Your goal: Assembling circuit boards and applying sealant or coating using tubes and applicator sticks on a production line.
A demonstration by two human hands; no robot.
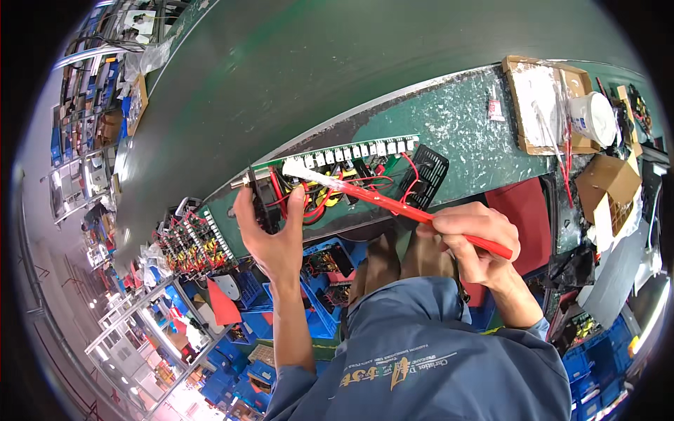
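Note:
A long circuit board assembly [361,151] lies on the green bench, with a row of white-coated parts along its far edge and yellow coils and red wires on it. Around its left end, a black panel, my left hand [275,245] is closed, thumb on one side and fingers on the other. My right hand [481,242] grips a red-handled brush [382,202] by the handle. White paste coats the brush's far end, which rests at or just over the left part of the white row; contact cannot be made out. A black slotted panel [427,175] stands at the assembly's right end.
At the far right a cardboard tray [516,130] holds a white tub [593,116] and white-smeared sheets. A small tube [495,105] lies nearby. More wired boards [193,242] stand at left. Blue crates [319,309] and a red chair [519,224] are below the bench edge.

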